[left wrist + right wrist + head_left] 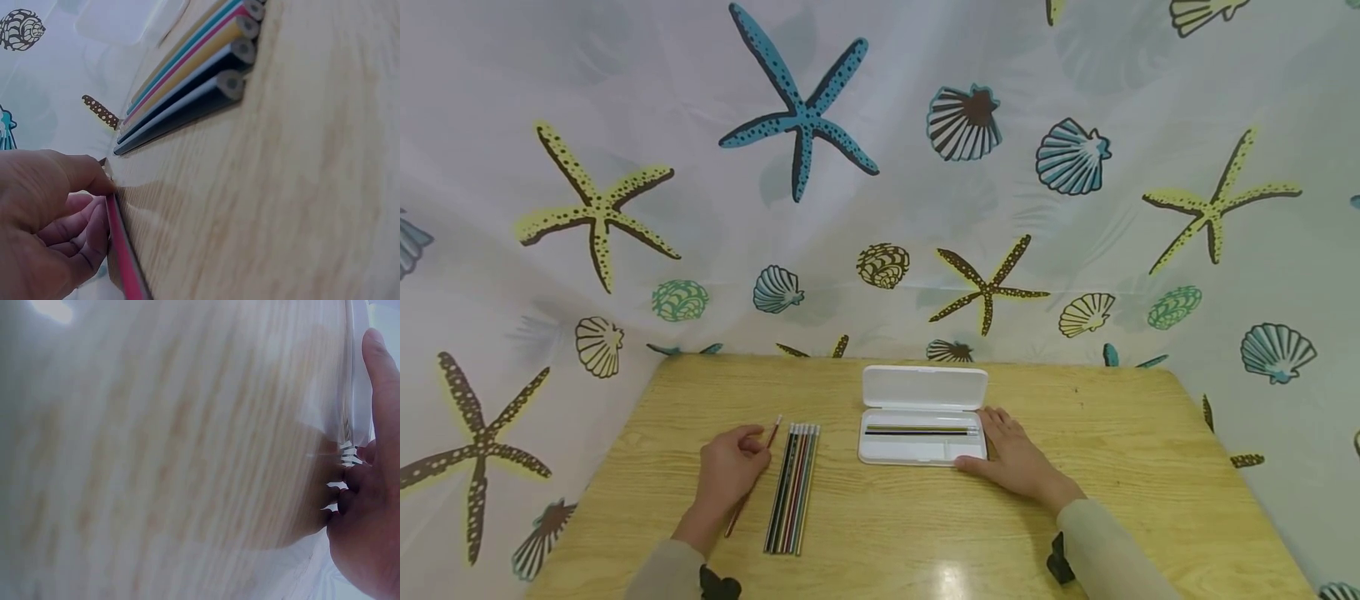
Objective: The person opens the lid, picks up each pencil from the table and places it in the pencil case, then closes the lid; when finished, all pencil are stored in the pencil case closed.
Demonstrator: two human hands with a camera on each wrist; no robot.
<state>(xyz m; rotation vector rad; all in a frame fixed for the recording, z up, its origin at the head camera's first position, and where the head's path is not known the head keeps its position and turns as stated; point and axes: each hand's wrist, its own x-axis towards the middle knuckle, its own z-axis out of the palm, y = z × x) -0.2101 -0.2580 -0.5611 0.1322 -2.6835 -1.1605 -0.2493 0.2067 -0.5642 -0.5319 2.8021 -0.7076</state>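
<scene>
My left hand point(733, 467) pinches a red pencil point(739, 514) between thumb and fingers, its white end up at the far side. In the left wrist view the red pencil point(128, 256) slants down from the fingertips, close over the table. Just to the right lies a row of several pencils point(792, 492), side by side. Farther right stands a white pencil case point(898, 452), its lid point(925, 389) raised, with dark and yellow-striped pencils point(917, 431) inside. My right hand point(1018, 458) rests against the case's right end, thumb at the front corner and fingers along the side.
The wooden table point(955, 517) runs back to a hanging cloth point(880, 208) printed with starfish and shells, which also lines both sides. The case's lid stands up at its back edge. Dark devices point(1060, 560) sit at both wrists.
</scene>
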